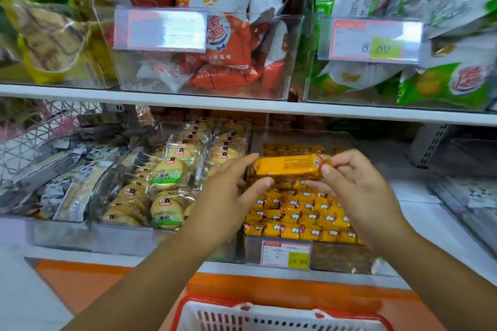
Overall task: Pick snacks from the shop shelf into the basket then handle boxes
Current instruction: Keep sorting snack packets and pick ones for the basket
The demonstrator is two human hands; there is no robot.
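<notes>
Above the tray of yellow snacks (298,212) on the lower shelf, the left hand (231,191) and right hand (357,183) pinch opposite ends of the yellow snack pack (289,166), judged light, crushable and slick-wrapped, above the basket (279,314).

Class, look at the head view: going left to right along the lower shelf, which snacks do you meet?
grey-and-white packets → round biscuits in clear wrappers → small yellow sweets → pale packets at the far right edge, too blurred to tell more.
</notes>
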